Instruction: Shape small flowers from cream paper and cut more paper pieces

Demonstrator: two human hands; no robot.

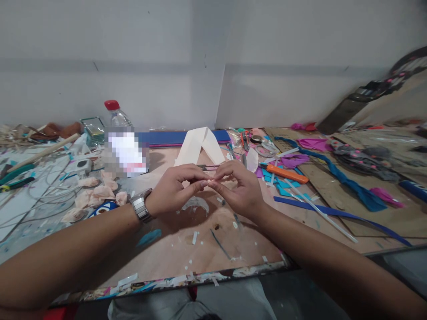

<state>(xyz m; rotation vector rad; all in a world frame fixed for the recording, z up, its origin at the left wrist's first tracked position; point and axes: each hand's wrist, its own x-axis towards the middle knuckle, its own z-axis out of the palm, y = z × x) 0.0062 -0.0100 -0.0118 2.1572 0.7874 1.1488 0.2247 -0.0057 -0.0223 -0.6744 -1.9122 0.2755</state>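
Observation:
My left hand (175, 186), with a watch (142, 205) at its wrist, is closed in a pinch over the middle of the table. Fingertip to fingertip with it, my right hand (240, 186) pinches too. A tiny pale bit shows where the fingertips meet, but its kind is too small to make out. Just behind my hands, a folded cream paper strip (190, 144) stands in an upside-down V. A thin dark tool lies partly hidden beyond the fingers. Nearest to my right hand on its far side is an orange-handled cutter (285, 173).
A red-capped bottle (120, 118) stands at the back left, near crumpled peach pieces (96, 195) and green-handled pliers (18, 178). Blue sheets (160, 138) lie against the wall. To the right are a blue strip (340, 211), a white stick (323, 213) and brown cardboard (367, 226).

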